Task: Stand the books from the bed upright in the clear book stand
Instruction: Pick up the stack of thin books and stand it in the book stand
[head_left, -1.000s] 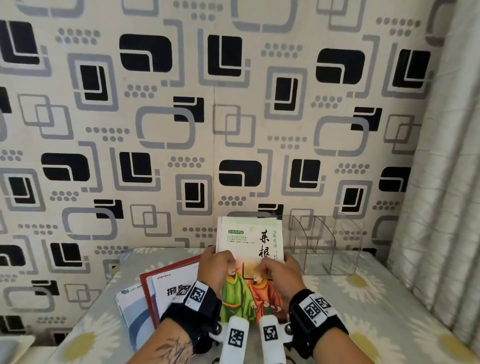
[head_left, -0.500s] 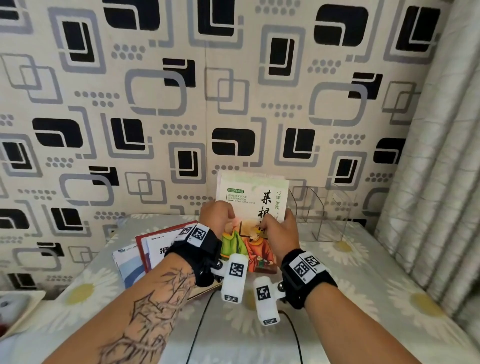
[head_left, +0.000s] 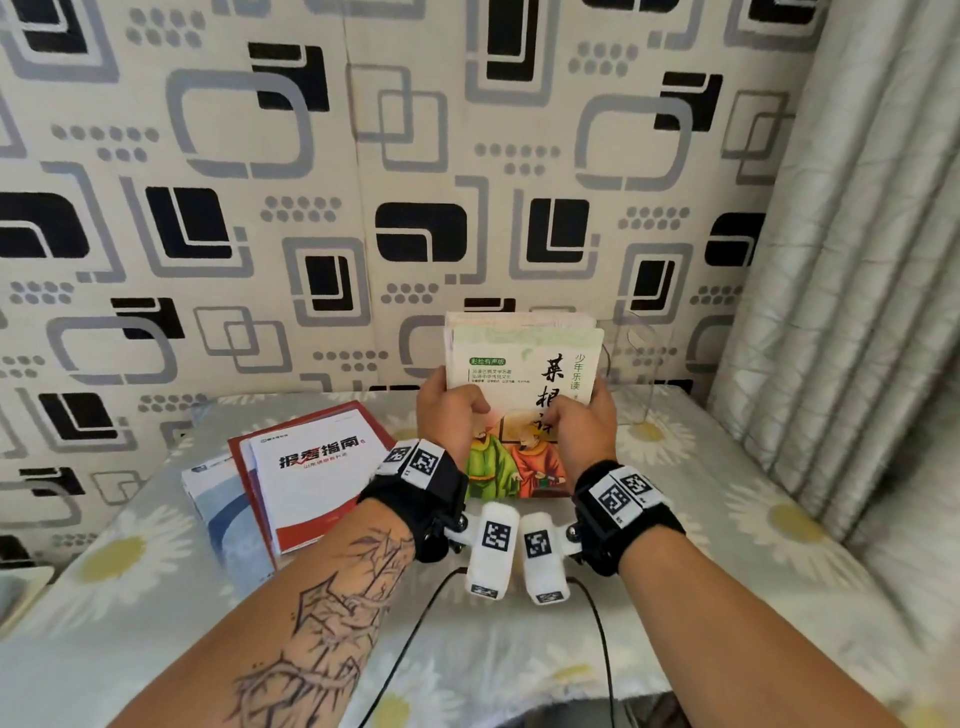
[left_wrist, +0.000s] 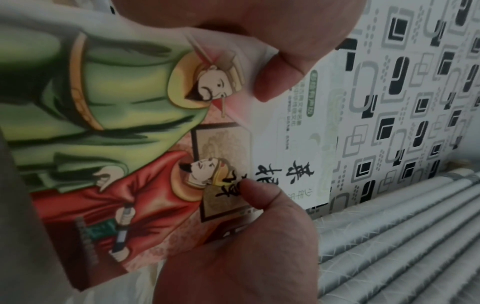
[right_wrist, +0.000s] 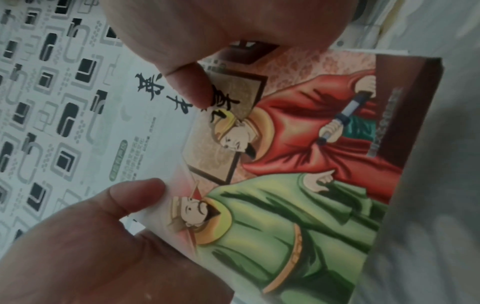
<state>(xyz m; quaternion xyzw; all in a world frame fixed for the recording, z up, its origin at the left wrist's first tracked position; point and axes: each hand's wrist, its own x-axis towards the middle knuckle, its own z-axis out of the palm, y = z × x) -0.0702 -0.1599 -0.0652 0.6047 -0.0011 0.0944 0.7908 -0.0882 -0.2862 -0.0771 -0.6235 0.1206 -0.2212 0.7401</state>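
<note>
- Wrist views show each grip pinching the books (left_wrist: 145, 144): my left hand (head_left: 452, 415) has its thumb on the cover's left side, my right hand (head_left: 582, 426) its thumb on the right, with the other fingers hidden behind.
- Both hands hold several books as one upright bundle; the head view shows more than one set of page edges behind the front cover.
- Compared with a second ago, the bundle has gone from close to my chest to arms nearly outstretched, well out over the bed (head_left: 727, 571) toward the wall.
- It has also drifted right: its right edge now overlaps the clear stand (head_left: 641, 364), which earlier stood apart beside it.
- Whether the bottom edge has reached a slot I cannot tell; my wrists hide it.
- I judge this to be the carry's end, with lowering into a slot still to do.
- Two more books (head_left: 311, 483) lie flat on the bed to the left, so the task is partway.
</note>
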